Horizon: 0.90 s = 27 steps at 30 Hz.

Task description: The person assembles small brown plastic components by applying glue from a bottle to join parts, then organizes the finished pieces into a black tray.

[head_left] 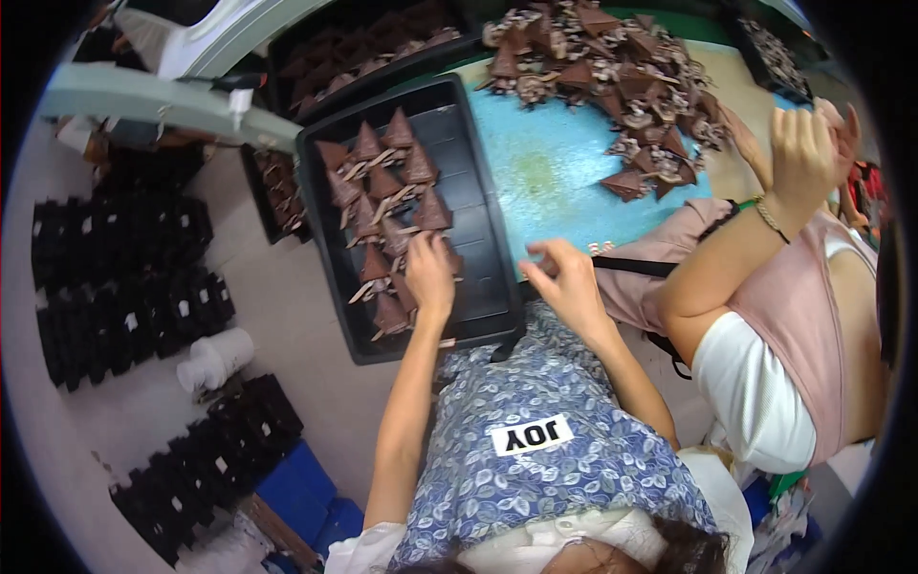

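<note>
A black plastic tray [483,277] lies in front of me, its left half filled with rows of brown cone-shaped pieces [367,142] that have thin beige strips at their bases. My left hand [428,273] reaches into the tray, fingers together and bent down around a brown cone-shaped piece, which they mostly hide. Just beyond the tray's right rim, over the near edge of a light-blue work surface [535,182], my right hand [569,282] has thumb and fingers apart with nothing between them. More brown pieces are heaped [622,77] at the far side of that surface.
On my right a co-worker in a pink apron [765,316] holds raised hands [808,148] near the heap. Another filled black tray [368,57] stands at the back. To the left are a metal frame [163,110], stacked black items [124,239] and a white bucket [218,359] on the floor.
</note>
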Each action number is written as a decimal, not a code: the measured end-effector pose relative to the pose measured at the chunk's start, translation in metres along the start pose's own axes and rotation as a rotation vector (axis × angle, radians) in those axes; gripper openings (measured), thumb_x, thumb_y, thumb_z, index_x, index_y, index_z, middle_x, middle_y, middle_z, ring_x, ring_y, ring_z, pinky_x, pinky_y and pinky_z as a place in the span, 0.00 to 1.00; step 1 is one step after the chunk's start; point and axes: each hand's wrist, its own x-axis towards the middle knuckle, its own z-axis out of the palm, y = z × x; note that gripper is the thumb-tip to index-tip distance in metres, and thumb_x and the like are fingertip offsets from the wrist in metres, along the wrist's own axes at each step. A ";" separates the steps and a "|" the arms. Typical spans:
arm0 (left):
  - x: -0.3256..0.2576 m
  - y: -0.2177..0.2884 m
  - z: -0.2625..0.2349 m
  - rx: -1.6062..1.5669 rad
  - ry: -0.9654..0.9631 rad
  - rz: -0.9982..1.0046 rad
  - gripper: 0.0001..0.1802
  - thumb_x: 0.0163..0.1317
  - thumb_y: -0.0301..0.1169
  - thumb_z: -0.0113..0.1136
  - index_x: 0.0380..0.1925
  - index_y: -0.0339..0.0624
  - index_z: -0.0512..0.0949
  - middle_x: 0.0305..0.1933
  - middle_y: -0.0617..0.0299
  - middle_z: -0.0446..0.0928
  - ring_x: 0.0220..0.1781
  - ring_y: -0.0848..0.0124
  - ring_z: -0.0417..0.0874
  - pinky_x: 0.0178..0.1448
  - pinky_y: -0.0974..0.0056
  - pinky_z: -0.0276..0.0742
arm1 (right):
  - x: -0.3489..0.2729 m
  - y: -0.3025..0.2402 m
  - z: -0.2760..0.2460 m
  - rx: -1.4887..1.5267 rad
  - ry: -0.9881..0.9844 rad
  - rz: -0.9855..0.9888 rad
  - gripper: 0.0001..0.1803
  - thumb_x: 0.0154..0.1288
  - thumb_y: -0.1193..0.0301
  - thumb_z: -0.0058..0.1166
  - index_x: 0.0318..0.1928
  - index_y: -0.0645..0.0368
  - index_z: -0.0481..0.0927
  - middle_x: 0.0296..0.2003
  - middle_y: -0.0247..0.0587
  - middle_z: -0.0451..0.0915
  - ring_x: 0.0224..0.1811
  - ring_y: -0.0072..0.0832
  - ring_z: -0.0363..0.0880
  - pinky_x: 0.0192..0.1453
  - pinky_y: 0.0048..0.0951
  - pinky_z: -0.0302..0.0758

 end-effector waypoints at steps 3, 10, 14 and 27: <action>-0.010 0.004 -0.017 0.135 -0.026 0.126 0.19 0.63 0.34 0.52 0.50 0.33 0.69 0.48 0.45 0.72 0.52 0.49 0.70 0.57 0.52 0.66 | 0.048 0.056 0.002 -0.205 0.543 0.009 0.31 0.52 0.66 0.64 0.54 0.65 0.66 0.48 0.57 0.69 0.48 0.46 0.71 0.48 0.42 0.70; -0.045 0.051 -0.051 -0.214 -0.231 0.165 0.17 0.59 0.24 0.53 0.48 0.32 0.69 0.50 0.46 0.70 0.55 0.51 0.70 0.60 0.53 0.64 | 0.118 0.146 -0.027 -0.391 0.983 0.355 0.39 0.47 0.63 0.68 0.56 0.61 0.60 0.56 0.60 0.54 0.53 0.54 0.61 0.56 0.44 0.64; -0.039 0.064 -0.044 -0.568 -0.624 -0.044 0.18 0.63 0.27 0.55 0.53 0.35 0.68 0.53 0.48 0.72 0.55 0.62 0.75 0.50 0.59 0.76 | 0.100 0.116 -0.009 0.156 0.677 0.302 0.29 0.49 0.62 0.66 0.47 0.64 0.68 0.49 0.55 0.62 0.50 0.47 0.65 0.55 0.38 0.65; 0.015 0.123 -0.095 -1.643 -0.371 -0.575 0.25 0.68 0.53 0.42 0.40 0.41 0.75 0.45 0.56 0.78 0.47 0.62 0.80 0.48 0.61 0.80 | -0.012 -0.062 -0.008 1.145 -0.143 0.330 0.18 0.59 0.73 0.60 0.45 0.68 0.69 0.34 0.46 0.79 0.34 0.25 0.80 0.37 0.25 0.79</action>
